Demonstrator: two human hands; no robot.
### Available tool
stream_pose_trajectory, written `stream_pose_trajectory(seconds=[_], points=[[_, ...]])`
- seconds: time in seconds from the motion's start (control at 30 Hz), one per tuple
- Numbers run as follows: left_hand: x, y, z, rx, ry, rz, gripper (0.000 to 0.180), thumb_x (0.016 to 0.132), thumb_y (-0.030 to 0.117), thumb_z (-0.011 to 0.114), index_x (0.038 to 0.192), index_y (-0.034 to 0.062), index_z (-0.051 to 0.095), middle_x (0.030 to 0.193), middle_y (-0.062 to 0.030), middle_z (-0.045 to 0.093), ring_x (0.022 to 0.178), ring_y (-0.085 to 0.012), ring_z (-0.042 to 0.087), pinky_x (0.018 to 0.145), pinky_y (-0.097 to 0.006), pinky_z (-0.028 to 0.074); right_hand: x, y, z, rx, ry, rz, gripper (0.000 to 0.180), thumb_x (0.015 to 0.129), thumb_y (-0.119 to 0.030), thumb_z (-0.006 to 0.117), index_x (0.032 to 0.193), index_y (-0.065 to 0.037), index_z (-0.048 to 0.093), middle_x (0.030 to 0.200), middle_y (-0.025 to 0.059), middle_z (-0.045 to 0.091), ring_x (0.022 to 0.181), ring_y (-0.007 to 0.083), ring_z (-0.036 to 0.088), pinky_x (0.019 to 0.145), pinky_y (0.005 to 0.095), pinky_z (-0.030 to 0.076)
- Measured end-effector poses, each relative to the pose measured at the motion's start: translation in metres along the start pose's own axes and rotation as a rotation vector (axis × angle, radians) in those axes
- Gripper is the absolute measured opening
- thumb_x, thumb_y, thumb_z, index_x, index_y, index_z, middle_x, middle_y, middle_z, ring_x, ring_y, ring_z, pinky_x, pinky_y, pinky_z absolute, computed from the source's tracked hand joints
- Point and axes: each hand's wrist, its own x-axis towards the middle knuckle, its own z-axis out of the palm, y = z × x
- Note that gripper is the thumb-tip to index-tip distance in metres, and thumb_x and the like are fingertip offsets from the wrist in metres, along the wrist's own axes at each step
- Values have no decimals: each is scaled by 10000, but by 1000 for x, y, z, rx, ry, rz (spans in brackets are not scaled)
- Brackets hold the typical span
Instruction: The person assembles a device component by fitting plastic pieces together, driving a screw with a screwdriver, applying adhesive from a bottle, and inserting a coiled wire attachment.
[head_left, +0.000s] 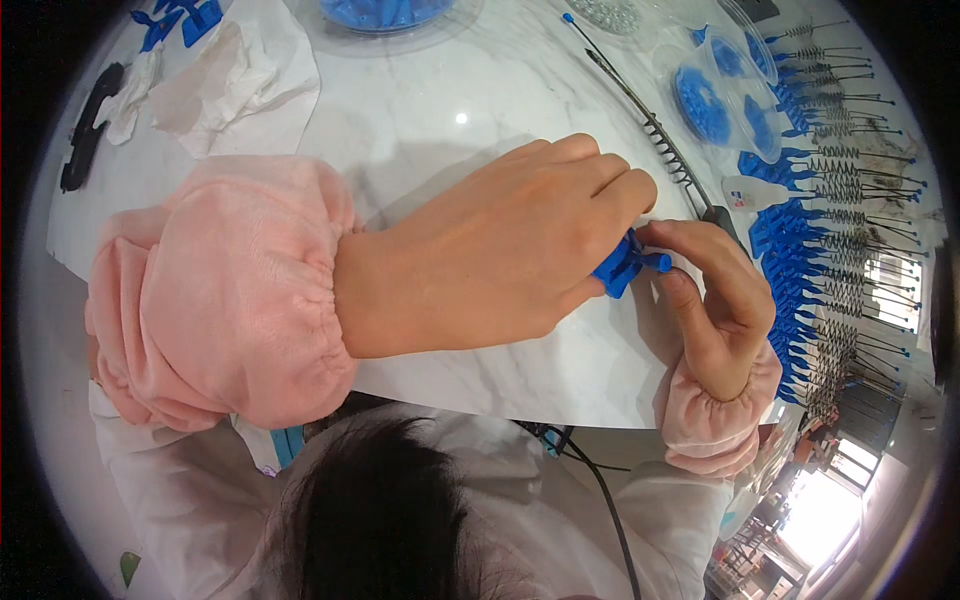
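Note:
My left hand (500, 235) reaches across the middle of the table, back of the hand up, with its fingers closed on a small blue plastic piece (617, 275). A short round stub sticks out of the piece toward the right. My right hand (725, 290) has its thumb and index finger curled around this stub, at the end of the piece. The left fingers hide much of the piece. Just beyond both hands lies a thin dark rod with a spring coil (655, 130), a blue tip at its far end and a dark handle near my right hand.
Along the right edge stand many blue pieces with springs and rods (790, 250). A small white bottle (750, 193) and clear tubs of blue parts (705, 105) are beside them. A bowl of blue pieces (385, 14), crumpled tissue (215, 85) and a black tool (92, 125) lie farther off.

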Motion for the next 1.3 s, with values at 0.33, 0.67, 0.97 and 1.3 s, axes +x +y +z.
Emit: stream_pose_trajectory(seconds=[0.33,0.67,0.97,1.3], points=[[0,-1,4,80,74,72,315,765,188,802,938,-6,624,970,-112,576,976,-283,556,847,-369,475,-4,0,6,6,-12,7,299,802,44,735,1099,56,704,1042,168,734,941,260,706,842,318,533],[0,1,4,40,32,46,415,722,123,813,1060,-10,611,1071,-130,546,996,-334,534,874,-404,451,-2,-9,10,-62,27,22,203,847,51,703,1049,55,722,985,167,740,870,233,716,778,290,548],[0,2,3,72,30,60,422,711,110,813,1057,-19,608,1068,-128,547,1003,-336,534,875,-405,455,-2,-12,12,-113,45,46,181,859,39,701,1038,54,726,934,151,745,821,214,714,753,280,546],[1,2,3,74,26,58,424,697,102,818,1043,-20,606,1048,-123,550,990,-343,535,872,-413,456,-3,-9,11,-68,34,56,200,862,42,693,1060,58,723,965,163,745,847,210,713,774,281,546]])
